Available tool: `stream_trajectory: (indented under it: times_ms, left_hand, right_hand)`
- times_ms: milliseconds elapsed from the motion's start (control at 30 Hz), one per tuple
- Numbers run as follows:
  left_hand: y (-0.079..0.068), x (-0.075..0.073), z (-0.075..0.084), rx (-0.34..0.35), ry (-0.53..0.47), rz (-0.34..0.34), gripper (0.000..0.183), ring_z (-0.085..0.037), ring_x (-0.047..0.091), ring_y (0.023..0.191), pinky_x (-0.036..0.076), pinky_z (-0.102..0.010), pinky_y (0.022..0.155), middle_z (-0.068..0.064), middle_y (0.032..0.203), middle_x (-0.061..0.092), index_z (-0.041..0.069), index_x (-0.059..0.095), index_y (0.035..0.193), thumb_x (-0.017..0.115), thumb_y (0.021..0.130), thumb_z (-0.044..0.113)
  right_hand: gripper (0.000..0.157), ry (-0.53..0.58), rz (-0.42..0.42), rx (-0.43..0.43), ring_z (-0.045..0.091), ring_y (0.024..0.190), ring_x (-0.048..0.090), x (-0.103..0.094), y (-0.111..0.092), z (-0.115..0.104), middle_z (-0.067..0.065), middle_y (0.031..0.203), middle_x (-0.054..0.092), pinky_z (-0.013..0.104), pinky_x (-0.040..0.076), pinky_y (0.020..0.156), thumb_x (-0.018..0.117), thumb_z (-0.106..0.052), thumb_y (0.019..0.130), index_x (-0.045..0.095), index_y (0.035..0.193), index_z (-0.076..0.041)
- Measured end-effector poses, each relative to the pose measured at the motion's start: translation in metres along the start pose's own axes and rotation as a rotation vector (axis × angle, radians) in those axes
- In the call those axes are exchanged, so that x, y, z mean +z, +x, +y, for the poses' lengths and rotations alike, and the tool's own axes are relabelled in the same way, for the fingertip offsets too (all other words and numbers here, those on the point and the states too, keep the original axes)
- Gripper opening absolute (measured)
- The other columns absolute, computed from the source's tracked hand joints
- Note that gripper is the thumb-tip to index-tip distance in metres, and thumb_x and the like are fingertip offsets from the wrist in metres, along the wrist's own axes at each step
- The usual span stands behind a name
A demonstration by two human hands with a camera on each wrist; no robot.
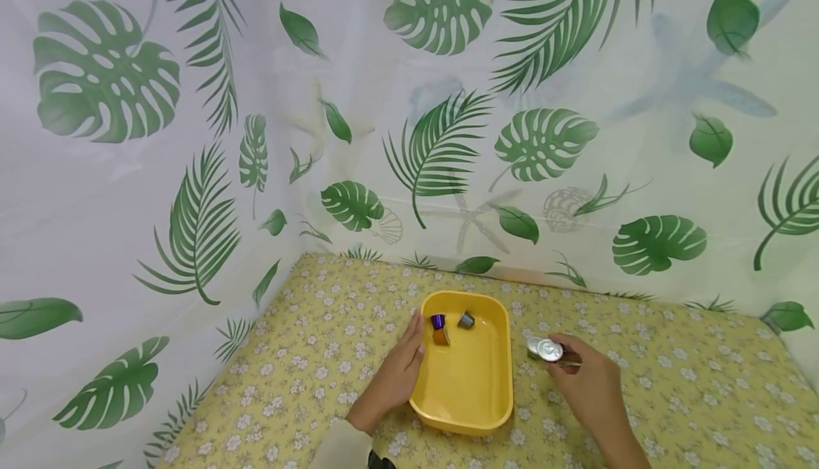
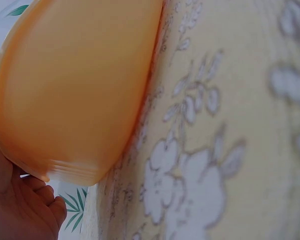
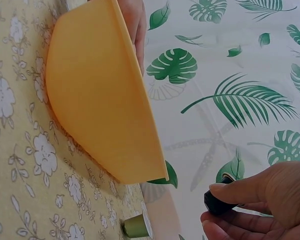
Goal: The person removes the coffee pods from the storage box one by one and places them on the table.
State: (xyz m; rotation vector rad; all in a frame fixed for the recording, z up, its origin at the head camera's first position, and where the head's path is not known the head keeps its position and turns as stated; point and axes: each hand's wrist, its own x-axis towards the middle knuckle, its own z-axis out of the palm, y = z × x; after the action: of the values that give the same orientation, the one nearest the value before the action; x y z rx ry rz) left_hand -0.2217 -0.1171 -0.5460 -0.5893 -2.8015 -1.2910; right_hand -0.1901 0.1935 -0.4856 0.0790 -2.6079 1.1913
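A yellow plastic tray point(image 1: 463, 384) stands on the floral cloth. My left hand point(image 1: 402, 366) holds its left side, fingers along the outer wall and thumb at the rim. Inside, near the far end, lie a purple coffee capsule point(image 1: 438, 321), an orange capsule point(image 1: 441, 336) and a grey capsule point(image 1: 466, 320). Right of the tray, my right hand point(image 1: 591, 380) pinches a black coffee capsule point(image 3: 217, 204) between thumb and fingers, its silver lid point(image 1: 550, 349) facing up toward the head camera. Just beyond it, a green capsule point(image 3: 136, 227) rests on the cloth, partly hidden in the head view.
A yellow cloth point(image 1: 333, 313) with white flowers covers the surface. White sheeting point(image 1: 358, 128) printed with green leaves rises at the back and on the left. The tray's raised wall point(image 3: 100, 95) stands between the two hands.
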Motion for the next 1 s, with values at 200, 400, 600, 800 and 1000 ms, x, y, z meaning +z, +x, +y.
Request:
stream_trajectory:
  times_ms: [200, 400, 600, 800, 1000]
  left_hand:
    - [0.0, 0.0, 0.001, 0.011, -0.002, 0.004, 0.053, -0.023, 0.007, 0.156, 0.017, -0.049, 0.123, 0.003, 0.169, -0.006, 0.004, 0.011, 0.162, 0.028, 0.113, 0.016]
    - [-0.001, 0.001, 0.001, 0.003, -0.007, 0.006, 0.053, -0.023, 0.007, 0.156, 0.018, -0.05, 0.123, 0.003, 0.169, -0.005, 0.004, 0.011, 0.162, 0.028, 0.113, 0.014]
    - [0.0, 0.001, 0.001, 0.004, -0.002, 0.014, 0.053, -0.023, 0.007, 0.156, 0.018, -0.049, 0.123, 0.003, 0.169, -0.004, 0.005, 0.012, 0.162, 0.028, 0.113, 0.014]
    - [0.0, 0.001, 0.001, 0.0, -0.012, 0.009, 0.053, -0.023, 0.007, 0.156, 0.017, -0.049, 0.123, 0.004, 0.169, -0.005, 0.005, 0.012, 0.163, 0.028, 0.113, 0.014]
    - [0.0, 0.001, 0.0, -0.002, -0.005, 0.008, 0.053, -0.023, 0.008, 0.156, 0.017, -0.049, 0.123, 0.003, 0.169, -0.004, 0.006, 0.011, 0.163, 0.027, 0.113, 0.016]
  right_hand:
    - [0.046, -0.01, 0.042, -0.021, 0.035, 0.092, 0.072, -0.005, 0.001, 0.003, 0.026, 0.112, 0.071, 0.031, 0.061, 0.067, 0.082, 0.002, 0.082, 0.067, 0.126, 0.004]
    - [0.046, -0.032, 0.073, -0.037, 0.033, 0.088, 0.073, -0.009, 0.002, 0.012, 0.023, 0.105, 0.074, 0.023, 0.059, 0.063, 0.083, 0.0, 0.082, 0.068, 0.125, 0.003]
    - [0.046, -0.017, 0.071, 0.0, 0.034, 0.089, 0.073, -0.015, 0.003, 0.016, 0.024, 0.105, 0.073, 0.018, 0.057, 0.062, 0.082, -0.001, 0.083, 0.068, 0.127, 0.002]
    - [0.047, -0.018, 0.088, 0.021, 0.036, 0.09, 0.073, -0.021, 0.003, 0.017, 0.026, 0.106, 0.073, 0.015, 0.055, 0.062, 0.081, 0.0, 0.084, 0.066, 0.129, 0.003]
    - [0.045, -0.032, 0.088, 0.051, 0.038, 0.093, 0.072, -0.026, 0.003, 0.018, 0.027, 0.107, 0.072, 0.025, 0.06, 0.065, 0.081, -0.001, 0.085, 0.067, 0.128, 0.002]
